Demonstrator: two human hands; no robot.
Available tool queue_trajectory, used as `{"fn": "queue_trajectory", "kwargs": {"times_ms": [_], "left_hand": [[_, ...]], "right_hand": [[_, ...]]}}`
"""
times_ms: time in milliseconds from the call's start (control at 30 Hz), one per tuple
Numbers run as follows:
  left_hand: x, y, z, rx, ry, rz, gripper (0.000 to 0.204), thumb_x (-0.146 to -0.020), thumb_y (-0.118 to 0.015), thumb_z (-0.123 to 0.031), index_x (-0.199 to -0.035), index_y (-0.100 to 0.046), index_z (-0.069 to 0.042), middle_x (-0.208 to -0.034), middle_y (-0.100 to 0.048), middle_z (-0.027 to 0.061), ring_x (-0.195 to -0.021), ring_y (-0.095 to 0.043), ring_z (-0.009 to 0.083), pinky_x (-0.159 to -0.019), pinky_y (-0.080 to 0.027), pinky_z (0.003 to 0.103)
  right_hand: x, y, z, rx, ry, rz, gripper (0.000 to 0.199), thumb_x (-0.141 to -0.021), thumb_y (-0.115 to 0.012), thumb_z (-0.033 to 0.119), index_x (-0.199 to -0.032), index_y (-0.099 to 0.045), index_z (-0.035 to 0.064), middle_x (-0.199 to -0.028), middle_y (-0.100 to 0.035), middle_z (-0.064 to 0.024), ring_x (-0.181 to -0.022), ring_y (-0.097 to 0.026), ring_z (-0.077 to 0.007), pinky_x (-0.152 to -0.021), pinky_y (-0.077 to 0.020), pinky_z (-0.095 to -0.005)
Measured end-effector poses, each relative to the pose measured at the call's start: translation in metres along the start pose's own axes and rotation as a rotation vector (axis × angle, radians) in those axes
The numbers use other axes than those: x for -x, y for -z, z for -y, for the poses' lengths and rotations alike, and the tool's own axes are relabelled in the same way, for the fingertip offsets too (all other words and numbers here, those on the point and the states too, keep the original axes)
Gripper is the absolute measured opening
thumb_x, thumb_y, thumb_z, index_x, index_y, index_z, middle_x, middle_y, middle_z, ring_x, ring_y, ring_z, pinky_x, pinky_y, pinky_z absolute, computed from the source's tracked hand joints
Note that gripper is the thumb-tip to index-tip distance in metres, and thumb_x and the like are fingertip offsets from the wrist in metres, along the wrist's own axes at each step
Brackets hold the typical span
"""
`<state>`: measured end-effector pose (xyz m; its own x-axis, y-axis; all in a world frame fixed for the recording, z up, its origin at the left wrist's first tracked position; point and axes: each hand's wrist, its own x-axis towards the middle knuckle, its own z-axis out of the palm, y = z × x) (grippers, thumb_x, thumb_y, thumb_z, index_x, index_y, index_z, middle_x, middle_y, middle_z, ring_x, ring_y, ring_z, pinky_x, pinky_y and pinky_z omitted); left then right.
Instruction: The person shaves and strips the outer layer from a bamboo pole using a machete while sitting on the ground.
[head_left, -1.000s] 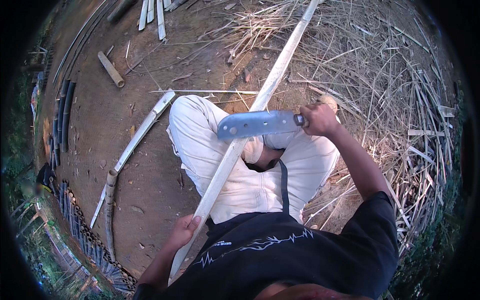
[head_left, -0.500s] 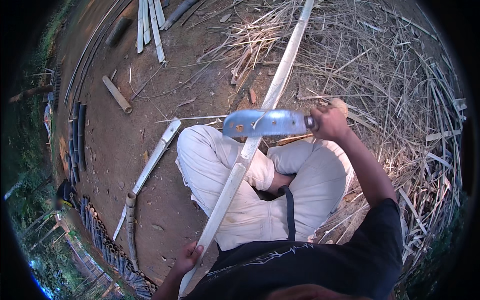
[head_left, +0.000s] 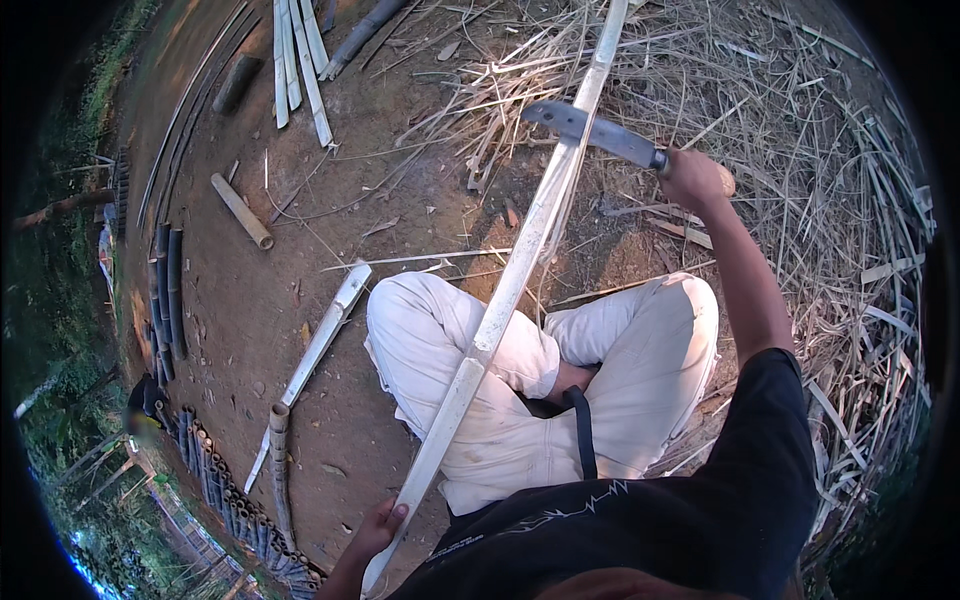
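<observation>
A long split bamboo strip (head_left: 515,275) slants across my crossed legs, from the lower left up to the top of the view. Near its lower end my left hand (head_left: 378,527) grips the strip, thumb on top. My right hand (head_left: 693,181) is wrapped round the wooden handle of a machete (head_left: 605,134), whose wide, curved blade has several holes. The blade lies across the far part of the strip and touches it. Thin shavings (head_left: 562,205) hang along the strip's right edge, below the blade.
A heap of bamboo shavings (head_left: 770,170) covers the ground on the right. Split strips (head_left: 300,70) lie at the far left, with a short bamboo piece (head_left: 242,211) below them. Another split piece (head_left: 325,330) lies left of my knee. Dark bamboo poles (head_left: 225,490) are lined up at the lower left.
My right hand has carried the machete away from me along the bamboo strip, from above my knees to its far part. My left hand keeps its grip on the near end.
</observation>
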<state>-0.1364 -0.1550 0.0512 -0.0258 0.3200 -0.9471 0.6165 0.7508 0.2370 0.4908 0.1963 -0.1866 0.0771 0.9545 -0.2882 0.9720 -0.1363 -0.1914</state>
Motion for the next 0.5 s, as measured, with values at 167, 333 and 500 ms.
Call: {"fn": "queue_trajectory", "kwargs": {"times_ms": [167,333,500], "left_hand": [[-0.001,0.013,-0.007,0.057,0.109,0.022,0.044,-0.106,-0.049,-0.039,-0.123,-0.063,-0.001,-0.095,-0.065,0.0046,-0.092,-0.057,0.0143,-0.084,-0.047,0.034],[-0.003,0.006,0.010,-0.015,0.028,-0.008,0.049,-0.106,-0.047,-0.043,-0.124,-0.062,0.000,-0.094,-0.064,0.0031,-0.091,-0.057,0.0138,-0.084,-0.048,0.034],[0.022,0.016,0.033,-0.008,0.113,-0.061,0.049,-0.105,-0.050,-0.044,-0.124,-0.063,-0.001,-0.098,-0.065,0.0020,-0.094,-0.056,0.0131,-0.087,-0.046,0.033]], "right_hand": [[-0.005,0.018,0.021,-0.051,-0.014,-0.127,0.027,-0.081,-0.063,0.022,-0.096,-0.066,-0.0006,-0.079,-0.070,-0.0238,-0.077,-0.070,-0.0404,-0.075,-0.0578,-0.0492],[0.047,-0.009,0.054,0.014,0.622,-0.054,0.022,-0.074,-0.064,0.022,-0.090,-0.062,0.0054,-0.069,-0.069,-0.0178,-0.063,-0.069,-0.0373,-0.063,-0.0571,-0.0482],[-0.028,0.021,-0.018,-0.119,-0.206,-0.048,0.031,-0.083,-0.062,0.022,-0.103,-0.069,-0.0015,-0.096,-0.073,-0.0236,-0.084,-0.071,-0.0403,-0.077,-0.0563,-0.0501]]}}
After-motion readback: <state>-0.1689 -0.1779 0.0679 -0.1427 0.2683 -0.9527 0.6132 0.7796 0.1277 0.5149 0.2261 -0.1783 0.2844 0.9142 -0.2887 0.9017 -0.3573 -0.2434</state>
